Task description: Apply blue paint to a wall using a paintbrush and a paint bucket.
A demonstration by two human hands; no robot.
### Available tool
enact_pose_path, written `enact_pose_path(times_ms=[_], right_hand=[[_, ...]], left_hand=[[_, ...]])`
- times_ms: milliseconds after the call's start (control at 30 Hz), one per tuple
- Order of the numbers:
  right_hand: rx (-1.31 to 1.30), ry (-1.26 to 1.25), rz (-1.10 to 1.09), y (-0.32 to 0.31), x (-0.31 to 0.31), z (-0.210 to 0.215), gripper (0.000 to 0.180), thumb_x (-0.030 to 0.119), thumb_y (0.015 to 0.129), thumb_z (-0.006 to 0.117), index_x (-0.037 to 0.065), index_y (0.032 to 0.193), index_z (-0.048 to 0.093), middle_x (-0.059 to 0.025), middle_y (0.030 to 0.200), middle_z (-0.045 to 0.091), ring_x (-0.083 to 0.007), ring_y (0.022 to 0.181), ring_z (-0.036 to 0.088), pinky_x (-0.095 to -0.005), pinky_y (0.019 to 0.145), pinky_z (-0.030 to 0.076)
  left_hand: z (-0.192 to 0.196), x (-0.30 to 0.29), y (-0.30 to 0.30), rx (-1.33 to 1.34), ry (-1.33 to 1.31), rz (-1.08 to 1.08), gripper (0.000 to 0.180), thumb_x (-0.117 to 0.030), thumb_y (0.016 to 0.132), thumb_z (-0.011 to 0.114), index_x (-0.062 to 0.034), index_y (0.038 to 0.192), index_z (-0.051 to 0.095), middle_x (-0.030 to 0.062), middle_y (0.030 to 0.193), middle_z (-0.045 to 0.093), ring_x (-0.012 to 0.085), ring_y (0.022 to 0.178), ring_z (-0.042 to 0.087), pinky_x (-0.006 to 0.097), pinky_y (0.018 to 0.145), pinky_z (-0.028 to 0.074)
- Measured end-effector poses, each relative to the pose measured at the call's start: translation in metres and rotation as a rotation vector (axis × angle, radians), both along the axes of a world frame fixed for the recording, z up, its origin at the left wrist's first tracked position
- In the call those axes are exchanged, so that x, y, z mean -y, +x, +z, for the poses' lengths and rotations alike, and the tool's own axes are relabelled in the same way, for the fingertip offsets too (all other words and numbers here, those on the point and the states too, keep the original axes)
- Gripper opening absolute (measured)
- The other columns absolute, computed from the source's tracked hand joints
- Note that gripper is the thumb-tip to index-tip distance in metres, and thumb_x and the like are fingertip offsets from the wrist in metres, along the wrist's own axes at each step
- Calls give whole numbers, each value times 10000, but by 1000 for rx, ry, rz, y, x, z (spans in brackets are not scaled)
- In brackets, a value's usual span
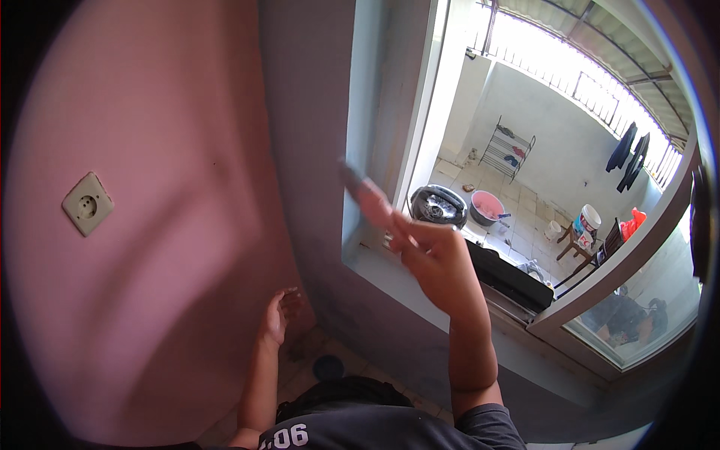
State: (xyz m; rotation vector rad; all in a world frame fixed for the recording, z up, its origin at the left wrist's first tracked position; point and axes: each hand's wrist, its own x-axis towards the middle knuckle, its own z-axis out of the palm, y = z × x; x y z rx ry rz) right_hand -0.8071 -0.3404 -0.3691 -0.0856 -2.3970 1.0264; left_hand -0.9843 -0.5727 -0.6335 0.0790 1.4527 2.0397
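My right hand (435,259) is raised in front of the window's grey inner edge, fingers closed round what looks like a paintbrush (367,196). The brush is smeared by motion; it is pinkish along its length with a dark grey tip, which points up and left toward the grey wall strip (307,150). Whether the tip touches the wall I cannot tell. Lower and to the left, my left hand (281,315) is held up near the pink wall (172,112), fingers loosely apart with nothing in them. Below it on the floor stands a dark blue bowl (328,367).
A long black case (506,277) and a shiny black rounded thing (439,206) are at the window sill. Outside are a pink-lined basin (487,205), a shoe rack (507,152), hanging dark clothes (634,161) and a white bucket (588,218). A socket (88,204) sits on the pink wall.
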Motion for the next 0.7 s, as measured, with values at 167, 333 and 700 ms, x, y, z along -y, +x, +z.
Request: enact_pose_path(times_ms=[167, 333, 700], right_hand=[[-119, 221, 8, -27, -21, -10, 550, 43, 924, 521, 165, 1445, 397, -198, 747, 595, -235, 538, 559, -328, 607, 494], [86, -147, 20, -6, -19, 4, 367, 69, 869, 630, 60, 1236, 635, 29, 755, 607, -31, 658, 495, -207, 613, 434], [199, -226, -66, -19, -47, 3, 375, 79, 868, 636, 80, 1243, 632, 11, 748, 631, -36, 624, 497, -200, 585, 430]], left_hand=[[13, -9, 2, -30, 33, -11, 400, -399, 931, 478, -109, 1180, 598, 38, 1101, 636, 180, 1008, 604, 332, 829, 439], [5, -3, 2, -17, 29, 22, 401, -390, 929, 481, -104, 1183, 601, 42, 1097, 640, 188, 1005, 604, 336, 830, 442], [-10, 3, 2, 45, 42, -17, 391, -382, 928, 482, -101, 1169, 610, 57, 1101, 647, 212, 991, 616, 363, 817, 461]])
